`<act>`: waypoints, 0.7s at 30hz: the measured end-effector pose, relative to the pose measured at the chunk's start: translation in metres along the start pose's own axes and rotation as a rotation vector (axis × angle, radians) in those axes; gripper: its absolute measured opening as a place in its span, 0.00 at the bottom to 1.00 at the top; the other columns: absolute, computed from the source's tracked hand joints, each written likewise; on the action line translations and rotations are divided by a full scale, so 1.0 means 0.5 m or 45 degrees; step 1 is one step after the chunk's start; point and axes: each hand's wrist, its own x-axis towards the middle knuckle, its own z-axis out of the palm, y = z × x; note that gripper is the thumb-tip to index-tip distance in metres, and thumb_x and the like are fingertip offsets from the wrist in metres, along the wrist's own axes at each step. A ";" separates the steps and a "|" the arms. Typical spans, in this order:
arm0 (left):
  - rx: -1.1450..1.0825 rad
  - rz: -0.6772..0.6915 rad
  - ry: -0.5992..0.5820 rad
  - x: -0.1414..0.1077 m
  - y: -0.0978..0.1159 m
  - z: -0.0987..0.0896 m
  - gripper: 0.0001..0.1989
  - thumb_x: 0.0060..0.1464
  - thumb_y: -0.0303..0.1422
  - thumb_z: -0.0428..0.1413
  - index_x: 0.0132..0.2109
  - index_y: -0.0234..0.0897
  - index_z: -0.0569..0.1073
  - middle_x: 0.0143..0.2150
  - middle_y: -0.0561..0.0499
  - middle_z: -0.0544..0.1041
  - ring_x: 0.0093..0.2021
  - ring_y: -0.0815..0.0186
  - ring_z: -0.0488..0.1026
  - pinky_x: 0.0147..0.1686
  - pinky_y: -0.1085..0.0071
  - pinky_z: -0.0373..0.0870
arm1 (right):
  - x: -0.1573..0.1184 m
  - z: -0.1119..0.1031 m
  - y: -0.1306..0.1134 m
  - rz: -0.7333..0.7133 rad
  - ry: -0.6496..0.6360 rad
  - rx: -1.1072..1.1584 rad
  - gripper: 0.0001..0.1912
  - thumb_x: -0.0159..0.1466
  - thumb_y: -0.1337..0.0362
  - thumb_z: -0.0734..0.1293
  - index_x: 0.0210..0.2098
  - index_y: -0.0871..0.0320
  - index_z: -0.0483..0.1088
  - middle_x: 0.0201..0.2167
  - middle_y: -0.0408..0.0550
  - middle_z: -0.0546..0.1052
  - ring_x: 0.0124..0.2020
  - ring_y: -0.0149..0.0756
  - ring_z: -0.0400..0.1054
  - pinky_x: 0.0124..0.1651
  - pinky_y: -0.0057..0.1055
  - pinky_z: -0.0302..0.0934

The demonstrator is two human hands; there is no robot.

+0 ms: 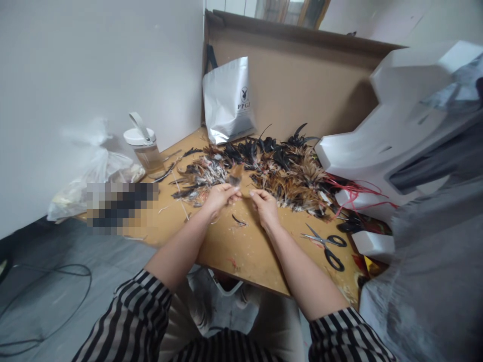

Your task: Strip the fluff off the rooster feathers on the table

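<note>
We have both hands over the near middle part of the wooden table [222, 241], a little apart from each other. Our left hand [222, 197] is closed in a pinch on a small brown and grey feather tuft [236, 176], which points up and away from us, toward the far side. Our right hand [264, 205] is just to the right, its thumb and finger drawn together; we cannot tell whether something thin lies between them. Beyond our hands, a broad heap of feathers [287, 176], black, brown and whitish, spreads from left to right across the table. One small dark feather [238, 220] lies on the bare wood on our near side. To the right, we see black-handled scissors [327, 246] lying with the blades parted, and red strings [354, 191] trailing over the heap's right end, near white foam pieces [358, 136]. At the far side, a silver bag [228, 105] stands in front of a cardboard panel [302, 75]. To the left, we have a lidded cup [146, 151] holding brownish liquid, its white strap raised, and just beside it a filled clear plastic bag [98, 173]. Grey cloth [437, 251] hangs at our near right.
</note>
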 end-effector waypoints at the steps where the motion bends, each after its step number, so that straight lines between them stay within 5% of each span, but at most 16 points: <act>1: -0.071 0.015 0.075 0.005 0.000 -0.007 0.12 0.43 0.38 0.59 0.27 0.30 0.73 0.19 0.51 0.70 0.17 0.77 0.62 0.16 0.79 0.53 | 0.004 -0.005 -0.001 -0.010 0.033 -0.022 0.15 0.47 0.55 0.69 0.28 0.60 0.70 0.12 0.35 0.61 0.14 0.23 0.49 0.18 0.23 0.42; 5: -0.327 0.031 0.298 0.023 -0.009 -0.031 0.12 0.41 0.37 0.60 0.27 0.30 0.72 0.21 0.51 0.70 0.18 0.78 0.62 0.16 0.81 0.52 | 0.025 -0.030 -0.009 -0.109 0.150 -0.061 0.16 0.46 0.55 0.69 0.28 0.61 0.70 0.16 0.38 0.65 0.16 0.23 0.52 0.20 0.23 0.46; 11: -0.422 0.015 0.335 0.026 -0.016 -0.036 0.12 0.40 0.36 0.61 0.27 0.29 0.71 0.23 0.50 0.70 0.18 0.78 0.62 0.16 0.81 0.52 | 0.050 -0.057 -0.026 -0.152 0.248 -0.143 0.16 0.47 0.54 0.68 0.28 0.61 0.70 0.15 0.37 0.64 0.15 0.23 0.51 0.19 0.24 0.46; 16: -0.633 0.018 0.203 0.019 0.006 -0.037 0.12 0.39 0.33 0.63 0.28 0.30 0.70 0.25 0.52 0.70 0.19 0.80 0.60 0.16 0.83 0.51 | 0.087 -0.040 -0.033 -0.178 0.113 -0.342 0.13 0.48 0.57 0.66 0.27 0.62 0.71 0.16 0.40 0.66 0.17 0.25 0.54 0.22 0.24 0.50; 21: -0.724 -0.011 -0.015 0.007 0.013 -0.040 0.11 0.41 0.33 0.62 0.27 0.30 0.69 0.24 0.54 0.68 0.18 0.82 0.58 0.15 0.84 0.48 | 0.140 0.023 -0.035 -0.256 -0.136 -0.645 0.11 0.48 0.60 0.65 0.26 0.62 0.71 0.21 0.44 0.72 0.21 0.27 0.60 0.26 0.25 0.54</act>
